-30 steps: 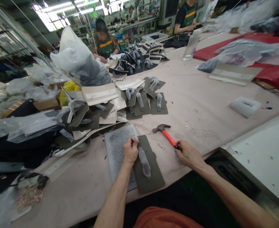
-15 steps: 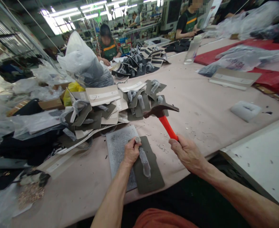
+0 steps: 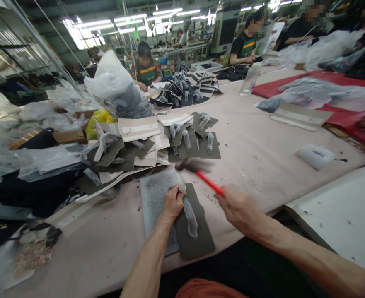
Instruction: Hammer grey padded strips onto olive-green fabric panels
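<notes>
On the table (image 3: pixel 263 140), grey plate (image 3: pixel 153 198) under olive card (image 3: pixel 197 236). Left hand (image 3: pixel 172 203) pinching small stud (image 3: pixel 181 187) upright at card's top edge. Right hand (image 3: pixel 236 207) fisted around blurred red-handled hammer (image 3: pixel 201 174), above stud.

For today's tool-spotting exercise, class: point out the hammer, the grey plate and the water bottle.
hammer (image 3: pixel 209 183), head view, on the red handle.
grey plate (image 3: pixel 153 198), head view, on its bare speckled surface left of the hand.
water bottle (image 3: pixel 250 78), head view, on its clear body.
</notes>
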Demonstrator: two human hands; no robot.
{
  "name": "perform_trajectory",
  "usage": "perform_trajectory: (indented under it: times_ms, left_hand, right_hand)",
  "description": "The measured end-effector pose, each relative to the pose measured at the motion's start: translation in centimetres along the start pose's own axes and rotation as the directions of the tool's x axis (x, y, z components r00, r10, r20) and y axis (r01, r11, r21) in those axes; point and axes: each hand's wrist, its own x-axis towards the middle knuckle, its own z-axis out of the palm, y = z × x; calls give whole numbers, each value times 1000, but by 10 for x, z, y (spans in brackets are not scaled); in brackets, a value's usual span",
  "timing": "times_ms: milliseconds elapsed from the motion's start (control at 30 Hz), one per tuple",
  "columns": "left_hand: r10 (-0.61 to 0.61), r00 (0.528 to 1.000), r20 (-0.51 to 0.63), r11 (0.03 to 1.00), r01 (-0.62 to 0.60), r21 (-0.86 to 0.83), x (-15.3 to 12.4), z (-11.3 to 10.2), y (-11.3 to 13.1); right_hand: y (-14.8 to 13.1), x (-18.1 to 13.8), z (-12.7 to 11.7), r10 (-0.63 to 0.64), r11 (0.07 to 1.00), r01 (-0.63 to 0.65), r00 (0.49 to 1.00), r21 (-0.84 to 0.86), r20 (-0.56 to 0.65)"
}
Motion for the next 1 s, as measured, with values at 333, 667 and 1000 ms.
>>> perform_trajectory:
  times_ms: [333,667,1000]
  left_hand:
    - [-12,1000,-8,1000,11,-20,1,-1,3]
    - [-133,990,-50,982,124,-141,3,2,-4]
    - [-371,785,-497,816,19,-578,31,-50,39]
  right_hand:
    - [85,-15,36,336,933,-257,872,-250,357]
    - [11,-16,87,-411,874,477,827,-94,384]
    - [-29,10,87,-143,886,275,928,-375,344]
